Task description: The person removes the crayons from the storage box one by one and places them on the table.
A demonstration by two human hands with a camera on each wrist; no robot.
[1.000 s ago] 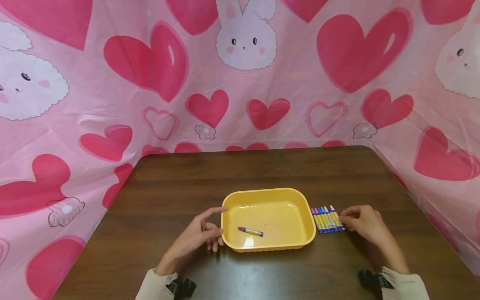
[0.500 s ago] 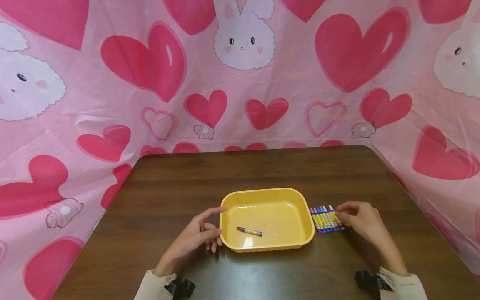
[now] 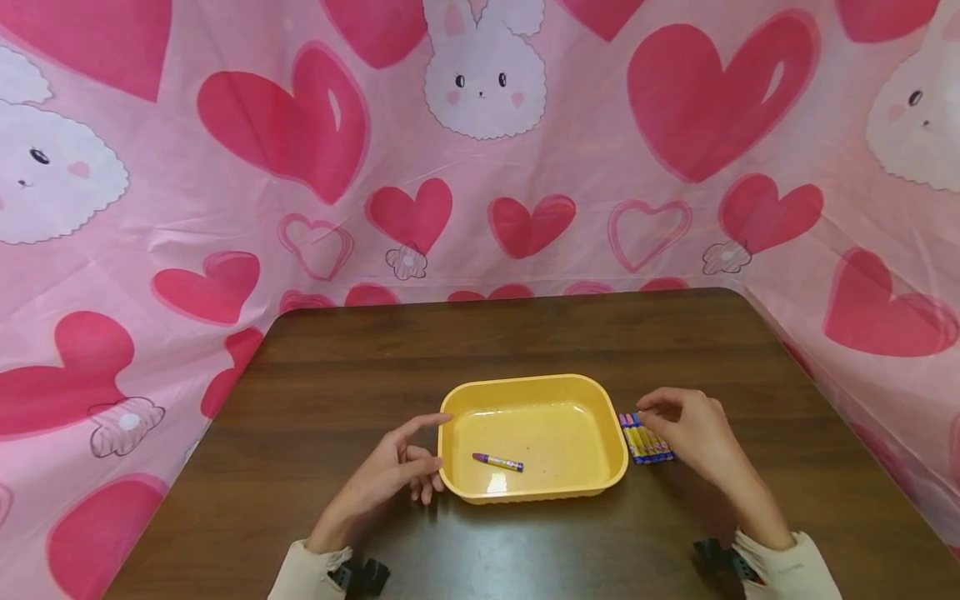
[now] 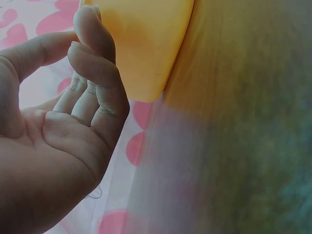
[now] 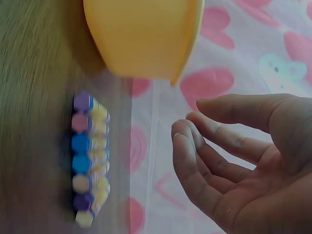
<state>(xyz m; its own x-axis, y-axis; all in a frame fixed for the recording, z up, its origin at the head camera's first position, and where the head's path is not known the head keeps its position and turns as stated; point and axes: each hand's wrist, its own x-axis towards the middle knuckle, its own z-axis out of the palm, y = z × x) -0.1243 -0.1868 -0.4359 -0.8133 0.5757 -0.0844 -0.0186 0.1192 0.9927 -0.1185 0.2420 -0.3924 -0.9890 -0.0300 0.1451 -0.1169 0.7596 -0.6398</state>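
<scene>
Crayons (image 3: 645,439) lie beside the tray (image 3: 611,433); right hand (image 3: 690,433) hovers, fingers loose, empty; left hand (image 3: 390,475), relaxed, steadies the tray.

The head view looks forward and down from the near edge of the table (image 3: 525,333), taking in its whole top as far as the two far corners. The left wrist view sits low and very close beside the left hand (image 4: 58,131), facing the outer wall of the yellow tray (image 4: 146,44) (badly blurred). The right wrist view, equally close, looks past the right hand (image 5: 243,161) at the crayon row (image 5: 87,156) and the same tray, which all three views share.
</scene>
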